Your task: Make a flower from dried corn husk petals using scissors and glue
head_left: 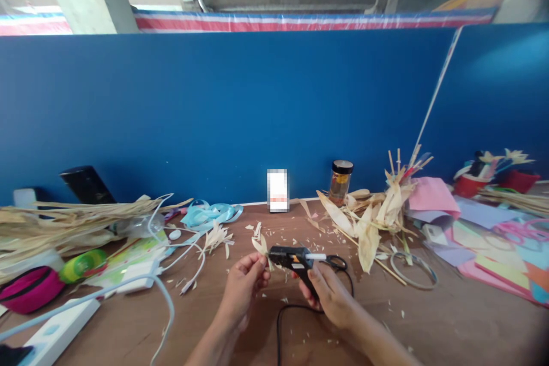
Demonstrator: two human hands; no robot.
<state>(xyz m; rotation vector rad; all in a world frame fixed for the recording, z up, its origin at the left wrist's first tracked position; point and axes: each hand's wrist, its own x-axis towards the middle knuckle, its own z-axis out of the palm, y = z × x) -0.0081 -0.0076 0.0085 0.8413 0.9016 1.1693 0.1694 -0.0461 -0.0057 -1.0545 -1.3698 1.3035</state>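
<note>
My right hand [328,291] is closed round the handle of a black glue gun [294,258], whose nozzle points left. A white glue stick juts from the gun's back. My left hand [242,286] pinches a small pale piece of dried husk [261,245] right at the nozzle tip. Both hands hover just above the brown table [240,326]. The gun's black cord [281,320] runs down toward me.
A heap of dried husks [369,217] and a dark-lidded jar [341,182] lie at the back right, with coloured paper [484,229] beyond. Long dried leaves [64,220], light-blue ribbon [210,214], white cables [167,297], a power strip [55,331] and a pink pouch [30,289] fill the left. A blue partition stands behind.
</note>
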